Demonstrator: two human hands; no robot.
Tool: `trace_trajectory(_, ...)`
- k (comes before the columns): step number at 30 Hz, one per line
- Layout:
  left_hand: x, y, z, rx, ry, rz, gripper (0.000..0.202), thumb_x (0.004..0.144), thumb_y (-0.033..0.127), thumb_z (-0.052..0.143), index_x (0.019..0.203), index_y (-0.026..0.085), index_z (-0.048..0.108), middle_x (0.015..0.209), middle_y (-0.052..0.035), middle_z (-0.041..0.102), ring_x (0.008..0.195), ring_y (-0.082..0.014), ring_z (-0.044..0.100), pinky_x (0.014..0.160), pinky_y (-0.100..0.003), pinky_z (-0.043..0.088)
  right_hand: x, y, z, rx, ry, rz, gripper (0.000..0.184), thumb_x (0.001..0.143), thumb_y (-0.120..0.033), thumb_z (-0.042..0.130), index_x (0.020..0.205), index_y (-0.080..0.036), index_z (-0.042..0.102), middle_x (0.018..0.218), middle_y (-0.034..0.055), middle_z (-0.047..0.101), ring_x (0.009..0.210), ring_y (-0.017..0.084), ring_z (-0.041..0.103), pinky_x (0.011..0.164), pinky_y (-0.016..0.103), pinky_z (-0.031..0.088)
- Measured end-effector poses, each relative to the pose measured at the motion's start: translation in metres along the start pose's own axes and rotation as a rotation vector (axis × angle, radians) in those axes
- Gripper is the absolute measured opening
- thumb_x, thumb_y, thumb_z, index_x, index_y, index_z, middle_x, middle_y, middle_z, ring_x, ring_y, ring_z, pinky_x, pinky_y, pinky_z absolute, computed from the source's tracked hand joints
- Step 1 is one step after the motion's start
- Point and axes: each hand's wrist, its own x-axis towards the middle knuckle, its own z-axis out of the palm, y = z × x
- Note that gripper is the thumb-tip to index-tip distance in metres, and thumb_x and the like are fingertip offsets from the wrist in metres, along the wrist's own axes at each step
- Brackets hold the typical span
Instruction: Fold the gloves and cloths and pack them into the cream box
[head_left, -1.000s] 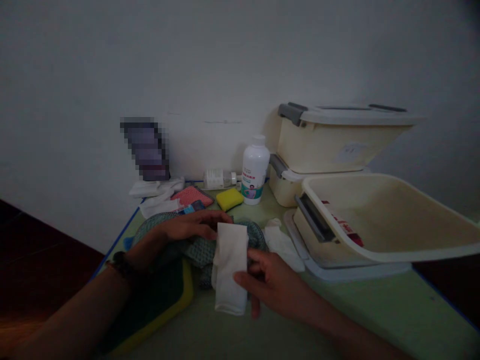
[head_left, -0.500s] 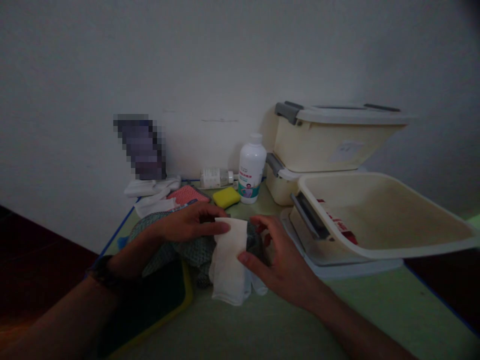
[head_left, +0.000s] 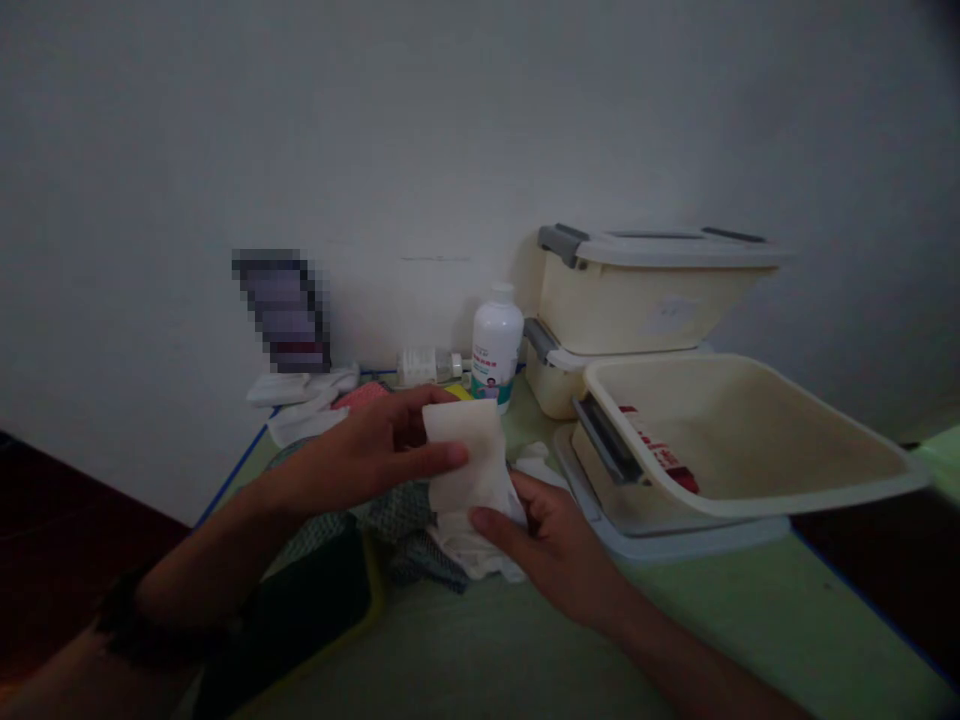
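A folded white cloth point(head_left: 466, 450) is held up in front of me, its top edge flat and its lower part loose and crumpled. My left hand point(head_left: 382, 450) pinches its left side, thumb across the near face and fingers behind. On the lower right side, my right hand point(head_left: 551, 540) grips it between thumb and fingers. Beneath the cloth lies a dark grey-green checked fabric point(head_left: 409, 512), partly covered by my left arm. Another white crumpled piece point(head_left: 541, 462) shows just behind my right hand.
An open cream bin point(head_left: 750, 430) with a red-and-white packet inside stands on the right, near stacked lidded boxes point(head_left: 615, 305). At the back are a white bottle point(head_left: 496, 345), a clear bottle point(head_left: 427, 365) and a pink cloth point(head_left: 365, 396). A dark yellow-rimmed board point(head_left: 300, 610) lies front left.
The white cloth has been lifted, and its lower part is now bunched up. My right hand has closed on its lower right side. The camera view has shifted slightly.
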Motion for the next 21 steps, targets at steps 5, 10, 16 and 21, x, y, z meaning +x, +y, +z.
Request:
trace_trajectory(5,0.003,0.001,-0.004,-0.006,0.064,-0.113,0.027,0.070,0.024,0.072,0.093,0.018,0.059,0.081,0.0001,0.071,0.075,-0.0166,0.068,0.065,-0.025,0.055,0.000,-0.003,0.000,0.065,0.026,-0.017,0.023,0.083,-0.040,0.057,0.093,-0.019,0.058,0.076,-0.0004,0.063,0.062,0.010,0.059,0.057,0.020,0.049)
trace_trajectory(10,0.002,0.002,-0.021,-0.065,0.182,-0.087,0.022,0.073,0.027,0.070,0.091,0.018,0.061,0.086,-0.0008,0.072,0.074,-0.0154,0.068,0.064,-0.022,0.055,0.001,-0.003,0.004,0.183,0.102,-0.016,0.022,0.084,-0.043,0.053,0.091,-0.022,0.047,0.065,-0.0047,0.058,0.052,0.009,0.058,0.048,0.021,0.051)
trace_trajectory(16,-0.001,0.002,-0.023,-0.140,0.179,-0.056,0.026,0.074,0.025,0.070,0.097,0.019,0.059,0.086,-0.0012,0.071,0.077,-0.0174,0.068,0.066,-0.026,0.056,0.003,0.001,0.002,-0.050,0.179,-0.175,0.012,0.080,-0.030,0.061,0.081,-0.019,0.056,0.084,0.0009,0.056,0.076,0.012,0.056,0.068,0.025,0.049)
trace_trajectory(21,-0.003,0.007,-0.017,-0.133,0.135,-0.061,0.026,0.074,0.025,0.069,0.096,0.017,0.058,0.087,-0.0030,0.071,0.075,-0.0183,0.068,0.066,-0.028,0.056,0.002,0.001,0.001,0.024,0.199,-0.134,0.014,0.082,-0.032,0.060,0.082,-0.020,0.055,0.074,-0.0020,0.052,0.066,0.010,0.051,0.060,0.022,0.043)
